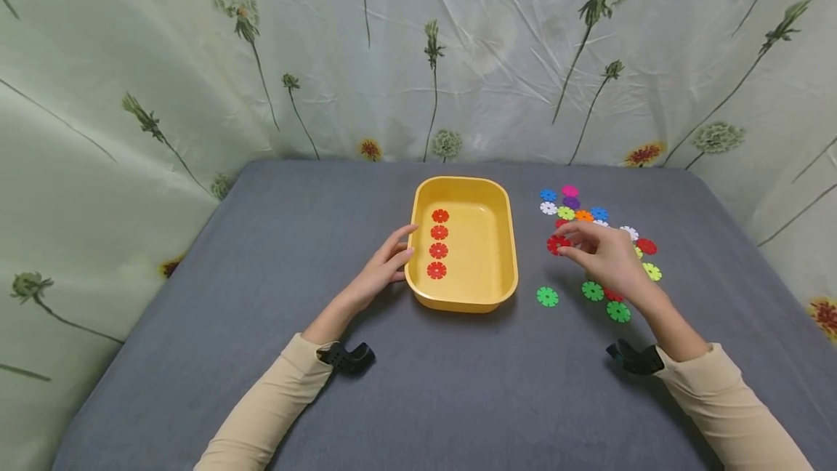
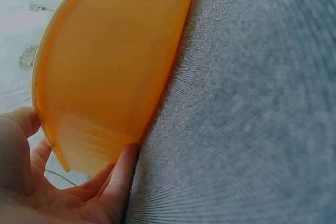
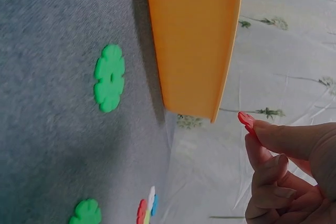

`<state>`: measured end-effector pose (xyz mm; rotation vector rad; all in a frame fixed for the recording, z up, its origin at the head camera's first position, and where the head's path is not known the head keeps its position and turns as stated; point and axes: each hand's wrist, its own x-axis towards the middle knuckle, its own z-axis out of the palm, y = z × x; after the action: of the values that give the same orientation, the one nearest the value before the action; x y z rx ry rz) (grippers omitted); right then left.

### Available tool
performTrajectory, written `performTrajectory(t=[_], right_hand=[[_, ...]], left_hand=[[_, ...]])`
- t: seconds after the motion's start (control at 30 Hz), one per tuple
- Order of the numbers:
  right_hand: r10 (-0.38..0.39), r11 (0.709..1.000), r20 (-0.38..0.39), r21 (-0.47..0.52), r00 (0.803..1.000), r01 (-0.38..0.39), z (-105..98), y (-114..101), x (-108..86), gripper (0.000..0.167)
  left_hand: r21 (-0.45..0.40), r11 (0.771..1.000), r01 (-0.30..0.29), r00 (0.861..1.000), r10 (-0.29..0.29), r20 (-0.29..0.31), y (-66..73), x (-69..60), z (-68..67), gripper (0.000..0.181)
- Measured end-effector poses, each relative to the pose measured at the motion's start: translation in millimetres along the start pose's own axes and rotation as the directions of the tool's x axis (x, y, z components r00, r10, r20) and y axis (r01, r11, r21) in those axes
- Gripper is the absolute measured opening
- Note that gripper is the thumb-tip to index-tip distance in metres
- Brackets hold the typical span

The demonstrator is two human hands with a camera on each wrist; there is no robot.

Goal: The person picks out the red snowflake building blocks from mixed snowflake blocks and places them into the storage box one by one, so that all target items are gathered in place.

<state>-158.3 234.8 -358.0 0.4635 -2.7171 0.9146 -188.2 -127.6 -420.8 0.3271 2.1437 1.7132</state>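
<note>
A yellow plastic basin [image 1: 461, 305] stands on the grey cloth, with several red snowflake discs [image 1: 439, 250] in a column along the left of its floor. At its left side, my left hand [image 1: 375, 276] holds the rim; the left wrist view shows thumb and index at the rim and other fingers against the basin's outer wall [image 2: 110, 51]. My right hand [image 1: 604, 253], right of the basin, pinches a red snowflake disc [image 1: 558, 244] between thumb and fingertips, raised above the cloth. In the right wrist view this held disc [image 3: 245, 120] appears nearly edge-on.
Loose discs of several colours lie right of the basin, among them a blue disc [image 1: 548, 195], a purple disc [image 1: 572, 203] and a green disc [image 1: 617, 312], partly behind my right hand. One green disc [image 1: 547, 296] lies apart, nearer the basin. A floral curtain [image 1: 392, 57] hangs behind.
</note>
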Motion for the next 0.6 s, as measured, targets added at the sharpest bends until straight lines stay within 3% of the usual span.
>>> performTrajectory(t=[0.6], right_hand=[[-0.094, 0.992, 0.053, 0.09, 0.994, 0.089, 14.3, -22.6, 18.0, 0.021]], left_hand=[[-0.004, 1.0, 0.002, 1.0, -0.002, 0.004, 2.2, -1.2, 0.4, 0.048]])
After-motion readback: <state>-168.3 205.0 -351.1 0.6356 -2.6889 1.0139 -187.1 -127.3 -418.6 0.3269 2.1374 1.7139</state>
